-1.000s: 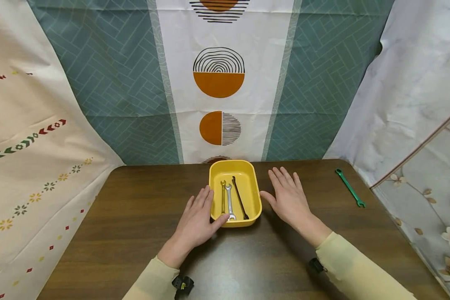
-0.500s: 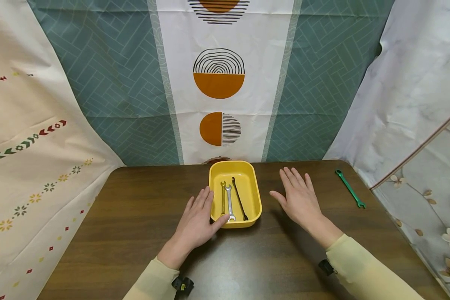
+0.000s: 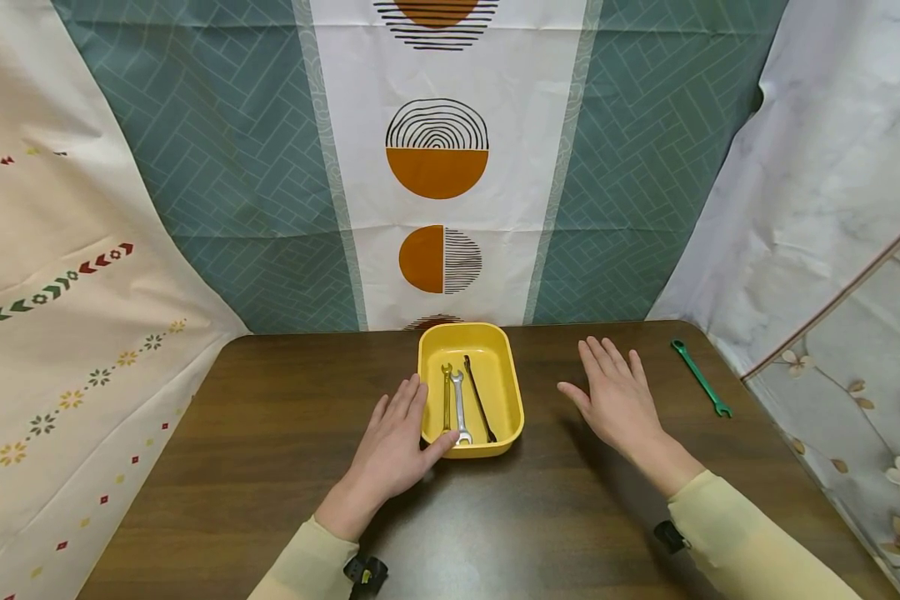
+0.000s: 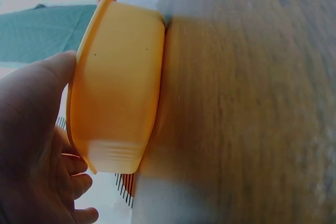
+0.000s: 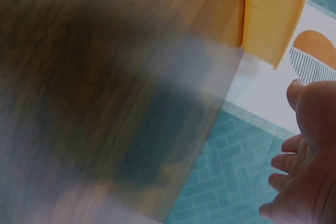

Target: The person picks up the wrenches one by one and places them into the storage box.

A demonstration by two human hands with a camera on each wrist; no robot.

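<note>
A yellow plastic tray (image 3: pixel 504 375) stands on the wooden table near its back edge. Lying lengthwise inside are a gold wrench (image 3: pixel 446 398), a silver wrench (image 3: pixel 461 406) and a black wrench (image 3: pixel 479 398). My left hand (image 3: pixel 387 446) rests at the tray's left side with straight fingers along the rim, its thumb lying over the front corner. In the left wrist view the thumb meets the rim of the tray (image 4: pixel 118 77). My right hand (image 3: pixel 621 402) hovers to the right of the tray, fingers extended and holding nothing. Farther right lies a green wrench (image 3: pixel 701 379).
Behind the brown table (image 3: pixel 270 467) hangs a teal and white patterned cloth (image 3: pixel 255 167). Pale printed fabric (image 3: pixel 832 167) borders the right side, and a cream cloth (image 3: pixel 60 358) borders the left. Each wrist wears a small black device.
My right hand has moved away from the tray's right side, toward the green wrench. The left hand, tray and wrenches have stayed in place.
</note>
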